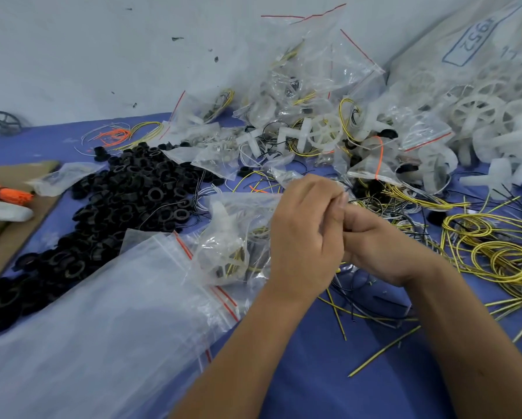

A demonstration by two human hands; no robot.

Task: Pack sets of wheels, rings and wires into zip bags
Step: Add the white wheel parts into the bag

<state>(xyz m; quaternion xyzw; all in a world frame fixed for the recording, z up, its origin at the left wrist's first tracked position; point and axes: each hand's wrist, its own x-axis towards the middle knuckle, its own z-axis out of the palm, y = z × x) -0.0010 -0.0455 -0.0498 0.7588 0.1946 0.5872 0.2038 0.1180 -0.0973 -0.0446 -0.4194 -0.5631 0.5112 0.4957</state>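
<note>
Both forearms reach in from the near edge, and the left hand (302, 234) and right hand (383, 246) meet with fingers curled together. Each grip closes on the mouth of a filled zip bag (235, 246), which trails to the left of the grip; white wheel spokes and yellow wire show through its film. The exact pinch point is hidden behind the left hand's knuckles.

The step looks like sealing. To do it well, the two strips should be lined up first, then pressed along from one end to the other, with no wire end caught in the track.

Left of the grip and nearer the camera lies a stack of empty zip bags (102, 313), and beyond that a heap of black rings (132, 192). Beyond the grip sit filled bags (308, 86) and loose white wheels (324, 128). Right of the grip, coils of yellow wires (495, 255) sprawl over the blue table (329, 373). Loose wires lie directly under the hands and could snag the bag.
</note>
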